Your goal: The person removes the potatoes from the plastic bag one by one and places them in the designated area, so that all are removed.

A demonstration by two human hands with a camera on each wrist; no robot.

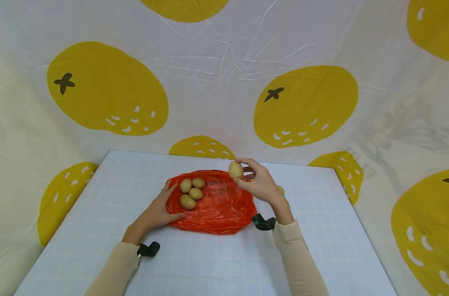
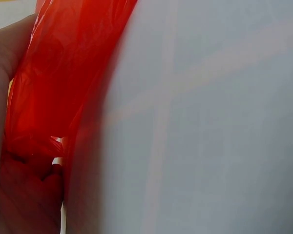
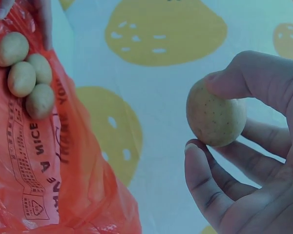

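Observation:
A red plastic bag point(image 1: 221, 213) with printed lettering lies spread on the table. Several potatoes point(image 1: 188, 202) sit close together on its left part. My left hand point(image 1: 159, 209) holds the bag's left side, thumb at the front and fingers farther back; in the left wrist view, red plastic point(image 2: 63, 73) covers part of that hand. Above the bag's right back part, my right hand point(image 1: 259, 181) pinches one potato point(image 1: 235, 169) between thumb and fingertips. The right wrist view shows this pale potato point(image 3: 215, 112) held clear of the bag.
Another potato point(image 1: 281, 190) lies right of the bag, partly hidden behind my right wrist. The table point(image 1: 206, 263) has a pale checked cover. A white cloth point(image 1: 209, 102) printed with large yellow fruit hangs behind the table and at its sides.

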